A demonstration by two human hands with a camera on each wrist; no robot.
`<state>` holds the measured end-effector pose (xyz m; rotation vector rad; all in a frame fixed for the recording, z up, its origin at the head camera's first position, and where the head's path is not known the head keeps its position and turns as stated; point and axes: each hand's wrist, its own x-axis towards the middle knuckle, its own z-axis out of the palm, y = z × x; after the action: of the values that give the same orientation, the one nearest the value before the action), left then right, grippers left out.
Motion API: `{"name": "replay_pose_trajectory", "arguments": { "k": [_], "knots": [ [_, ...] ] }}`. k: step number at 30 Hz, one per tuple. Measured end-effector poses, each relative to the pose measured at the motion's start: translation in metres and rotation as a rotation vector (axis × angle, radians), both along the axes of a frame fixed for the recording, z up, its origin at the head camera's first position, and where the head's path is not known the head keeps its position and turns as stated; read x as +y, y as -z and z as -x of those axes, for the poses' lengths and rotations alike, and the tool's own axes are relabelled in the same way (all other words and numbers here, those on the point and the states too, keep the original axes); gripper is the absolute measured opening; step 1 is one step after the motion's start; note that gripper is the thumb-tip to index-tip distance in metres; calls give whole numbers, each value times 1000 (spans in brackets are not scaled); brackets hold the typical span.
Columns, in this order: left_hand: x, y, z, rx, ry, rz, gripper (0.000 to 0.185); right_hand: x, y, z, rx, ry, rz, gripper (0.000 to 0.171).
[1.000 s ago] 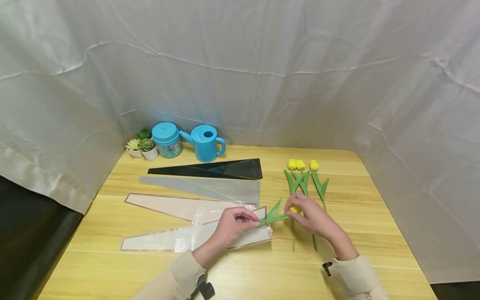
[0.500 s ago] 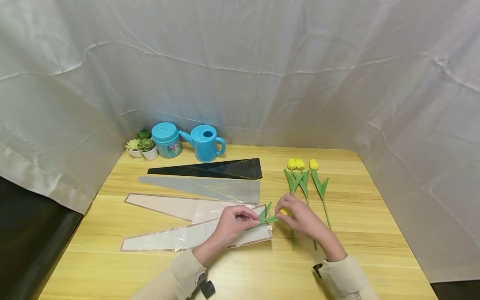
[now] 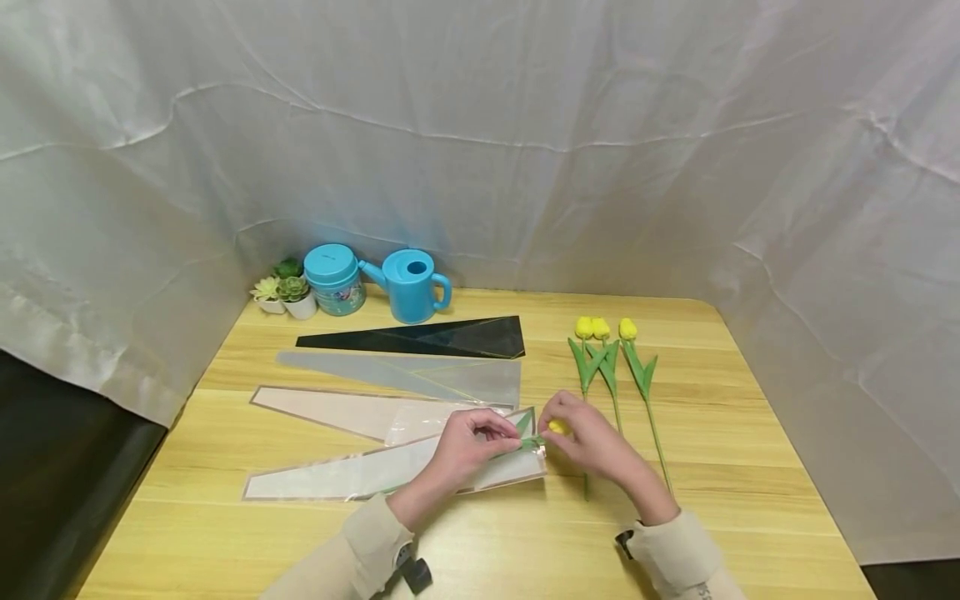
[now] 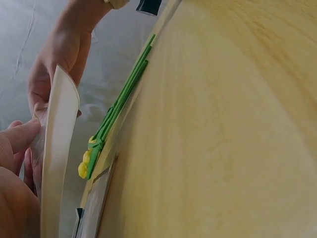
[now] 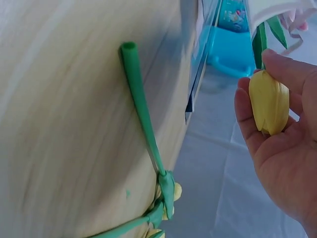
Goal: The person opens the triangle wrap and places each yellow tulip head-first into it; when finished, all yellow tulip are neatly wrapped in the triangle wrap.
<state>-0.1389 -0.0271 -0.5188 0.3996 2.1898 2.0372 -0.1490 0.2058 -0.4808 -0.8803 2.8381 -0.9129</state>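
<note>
A white bouquet sleeve (image 3: 337, 477) with a brown-edged border lies toward the front of the table, its wide mouth facing right. My left hand (image 3: 467, 446) pinches the sleeve near that mouth; in the left wrist view the white sheet (image 4: 60, 124) stands between the hand and the table. In my right hand (image 3: 588, 437) is a yellow tulip (image 5: 268, 101), pinched just below its flower head. The tulip's green leaves and stem run into the sleeve, largely hidden there. Beyond the right hand lie three more yellow tulips (image 3: 627, 330) with long green stems.
Behind the white sleeve lie a pale pink sleeve (image 3: 322, 406), a grey sleeve (image 3: 487, 379) and a black sleeve (image 3: 420, 338). At the back left stand a blue watering can (image 3: 411, 296), a blue-lidded jar (image 3: 333, 287) and small potted succulents (image 3: 298, 304).
My right hand has moved left toward the sleeve's mouth, sliding the tulip's stem and leaves deeper inside. The left hand stays almost where it was.
</note>
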Motion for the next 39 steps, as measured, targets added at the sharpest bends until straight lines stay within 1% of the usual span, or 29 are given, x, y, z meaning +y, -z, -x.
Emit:
{"name": "replay_pose_trajectory", "arguments": {
  "k": [6,10,14,17,19,22,27,30,32,35,39],
  "knots": [
    [-1,3,1,7,15,8,13,-9,8,-1,-35,-1,3,13],
    [-2,5,2,12,16,14,13,-15,15,-3,-18,3,9,13],
    [-3,9,1,21,9,18,12,-20,17,-3,5,4,21,16],
    [-3,10,1,30,2,25,12,-22,18,-2,-2,0,15,16],
    [-3,11,1,34,0,29,11,-21,19,-2,-32,15,14,14],
    [-5,11,2,27,5,36,10,-12,21,0,-112,51,42,11],
    [-11,12,5,15,-13,44,10,9,22,2,-285,72,152,28],
    [-13,11,7,17,-24,42,10,17,22,2,-377,91,216,29],
    [-14,10,7,13,-28,42,11,18,21,2,-418,116,249,28],
    [-14,9,6,-6,-33,41,12,18,19,1,-440,150,281,27],
    [-13,8,5,-13,-33,52,12,17,16,1,-427,169,303,27]
  ]
}}
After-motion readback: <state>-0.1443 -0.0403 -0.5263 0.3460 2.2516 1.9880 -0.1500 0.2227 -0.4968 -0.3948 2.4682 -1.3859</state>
